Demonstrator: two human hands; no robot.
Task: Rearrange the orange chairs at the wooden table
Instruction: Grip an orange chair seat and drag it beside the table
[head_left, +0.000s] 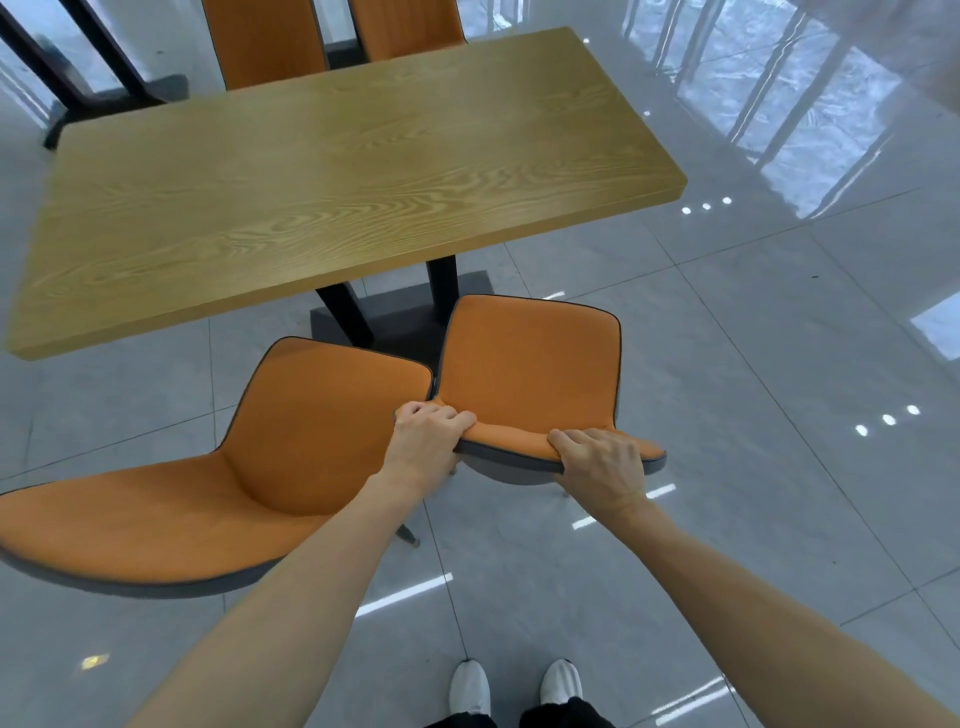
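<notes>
Chair backrest (524, 441) — within both hands' fingers (457, 418).

Looking like canteen or cafe-style dining hall. Rectangular wood-grain surface (337, 176) standing on black pedestal legs with flat base plate (395, 317). Matching orange upholstered chairs with grey shells sitting in pairs: two on near side (291, 457) (530, 364), two backrests showing at far side (265, 41) (410, 23). Glossy grey floor tiles (753, 364) reflecting ceiling lights and tall window frames. Dark frame of similar furniture (98, 78) standing at upper left.
</notes>
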